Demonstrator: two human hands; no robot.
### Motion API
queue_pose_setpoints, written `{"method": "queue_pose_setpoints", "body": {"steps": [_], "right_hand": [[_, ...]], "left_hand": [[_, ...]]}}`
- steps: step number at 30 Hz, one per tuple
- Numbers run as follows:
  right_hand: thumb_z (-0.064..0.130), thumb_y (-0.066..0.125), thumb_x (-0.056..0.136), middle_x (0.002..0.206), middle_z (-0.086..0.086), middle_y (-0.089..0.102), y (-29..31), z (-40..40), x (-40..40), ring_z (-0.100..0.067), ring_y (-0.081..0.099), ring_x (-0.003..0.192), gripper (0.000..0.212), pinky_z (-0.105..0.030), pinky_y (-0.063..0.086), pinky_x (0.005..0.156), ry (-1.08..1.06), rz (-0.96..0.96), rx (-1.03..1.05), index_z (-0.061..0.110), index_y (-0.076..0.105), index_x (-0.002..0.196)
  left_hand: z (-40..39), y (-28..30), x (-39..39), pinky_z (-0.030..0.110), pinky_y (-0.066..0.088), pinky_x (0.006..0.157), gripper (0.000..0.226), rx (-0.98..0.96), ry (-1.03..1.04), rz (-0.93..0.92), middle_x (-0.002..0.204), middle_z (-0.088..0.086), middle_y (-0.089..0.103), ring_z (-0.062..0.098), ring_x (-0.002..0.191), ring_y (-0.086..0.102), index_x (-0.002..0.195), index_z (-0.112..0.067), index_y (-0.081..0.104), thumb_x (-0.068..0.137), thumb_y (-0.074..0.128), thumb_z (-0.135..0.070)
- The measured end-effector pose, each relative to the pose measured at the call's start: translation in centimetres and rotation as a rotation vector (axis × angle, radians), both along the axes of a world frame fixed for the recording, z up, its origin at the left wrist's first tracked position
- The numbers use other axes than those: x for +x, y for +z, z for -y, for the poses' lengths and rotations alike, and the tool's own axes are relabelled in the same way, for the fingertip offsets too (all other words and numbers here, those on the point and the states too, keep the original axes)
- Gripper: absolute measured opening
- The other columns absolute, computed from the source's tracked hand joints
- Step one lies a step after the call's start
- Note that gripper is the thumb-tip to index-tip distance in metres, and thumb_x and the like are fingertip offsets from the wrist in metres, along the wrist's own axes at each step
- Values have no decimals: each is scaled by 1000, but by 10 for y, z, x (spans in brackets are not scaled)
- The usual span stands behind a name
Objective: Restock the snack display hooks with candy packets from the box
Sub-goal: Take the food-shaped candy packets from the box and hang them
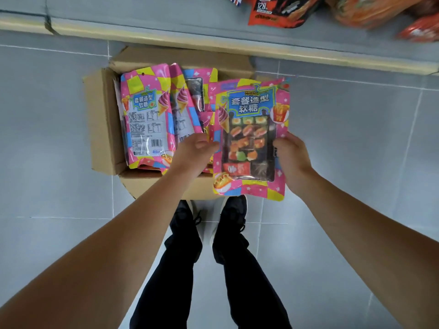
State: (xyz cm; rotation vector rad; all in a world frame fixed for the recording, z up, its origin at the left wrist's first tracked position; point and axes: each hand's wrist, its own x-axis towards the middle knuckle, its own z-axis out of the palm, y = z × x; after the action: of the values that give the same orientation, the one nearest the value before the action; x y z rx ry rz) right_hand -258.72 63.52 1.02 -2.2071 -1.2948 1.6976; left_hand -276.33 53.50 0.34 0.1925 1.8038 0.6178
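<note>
Right grip (291, 155) pinched a candy packet (251, 138) by its side edge, upright above the box (104, 129), long axis toward the shelf; left grip (194, 150) reached in, loosely curled, holding nothing I could see.

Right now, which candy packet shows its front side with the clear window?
The packet held by the right hand, above the box. The leftmost packet in the box shows its printed back.
</note>
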Motion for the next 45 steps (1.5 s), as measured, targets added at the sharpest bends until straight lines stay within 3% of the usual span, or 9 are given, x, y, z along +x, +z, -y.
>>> {"method": "queue_pose_setpoints", "body": {"steps": [5,9,15,18,26,30,37,40,45], "right_hand": [[6,48,80,65,2,67,24,15,-2,-26,61,75,35,-35,44,74,-4,-144,-102,23,72,61],[24,55,65,84,-16,70,59,27,-5,-25,63,79,27,-43,52,75,38,-155,-53,9,70,82],[16,54,67,94,-25,69,146,37,-15,-30,65,83,23,-45,51,78,6,-276,-51,6,69,82],[13,55,74,93,-20,71,211,35,-25,-39,68,92,20,-54,54,83,0,-298,-23,7,71,85],[5,54,85,76,0,72,403,9,-50,-20,69,78,27,-40,56,77,-33,-427,149,18,73,71],[25,58,68,78,-10,67,486,-2,-65,-31,63,81,17,-43,48,77,31,-443,278,15,70,76],[22,62,72,84,-12,73,638,-20,-90,-38,66,89,12,-50,51,88,50,-525,536,21,73,78],[35,65,56,110,-34,57,689,-33,-97,-45,62,89,49,-53,49,81,62,-565,637,1,59,92],[41,66,51,108,-20,69,770,-48,-106,-40,64,101,62,-49,47,97,78,-644,780,7,68,103]], "left_hand": [[8,21,13,53,56,82,20,-10,181,155,87,9,71,37,89,70,79,-23,71,69,74,-40],[19,67,10,59,56,83,8,2,298,145,82,4,71,32,85,71,84,-21,70,81,76,-26],[31,167,-3,60,55,85,5,80,343,133,96,15,73,34,94,70,90,-15,71,85,72,-14],[26,232,-12,59,55,84,7,152,330,127,101,19,73,37,95,70,95,-11,70,88,69,-11],[-1,419,-43,60,55,85,6,413,227,67,102,23,72,41,95,70,93,-11,72,87,70,-11],[-11,502,-60,58,54,88,5,523,200,1,83,10,73,32,83,68,82,-18,75,84,73,-14],[-29,653,-91,49,54,85,11,801,97,-91,95,21,71,34,90,67,94,-6,73,87,71,-14],[-37,708,-102,42,52,85,4,929,74,-151,82,7,73,26,83,67,89,-10,73,86,72,-12],[-43,793,-110,24,48,58,4,1107,41,-189,66,-6,68,11,62,63,84,-15,70,88,70,-14]]}}
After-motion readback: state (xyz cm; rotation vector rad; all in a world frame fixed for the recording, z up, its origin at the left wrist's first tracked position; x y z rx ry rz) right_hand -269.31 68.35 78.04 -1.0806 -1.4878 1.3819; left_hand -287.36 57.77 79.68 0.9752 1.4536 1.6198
